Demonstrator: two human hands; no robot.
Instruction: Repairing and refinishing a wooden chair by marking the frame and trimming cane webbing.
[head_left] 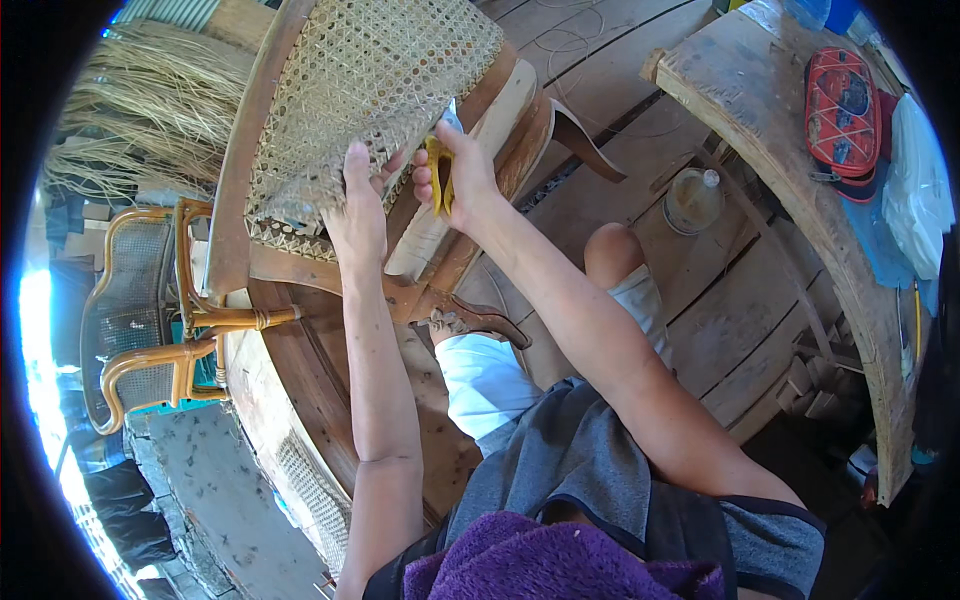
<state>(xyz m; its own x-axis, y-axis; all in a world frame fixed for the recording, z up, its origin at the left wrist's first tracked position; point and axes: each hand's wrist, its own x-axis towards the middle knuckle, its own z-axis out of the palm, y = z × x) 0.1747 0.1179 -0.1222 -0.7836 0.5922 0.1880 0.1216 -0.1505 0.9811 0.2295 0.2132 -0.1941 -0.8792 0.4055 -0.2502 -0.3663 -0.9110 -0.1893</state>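
A wooden chair frame lies in front of me with woven cane webbing over its panel. The webbing's near edge is blurred and looks lifted off the wood. My left hand is closed on that edge, thumb up and fingers curled. Just to its right, my right hand grips a yellow-handled hand tool, like shears or pliers. Its metal end points away from me beside the webbing, and the palm hides part of it.
Bundled cane strands lie at far left, above a rattan-armed chair. On the right, a wooden bench carries a red pouch and white plastic bag. A clear container stands on the plank floor.
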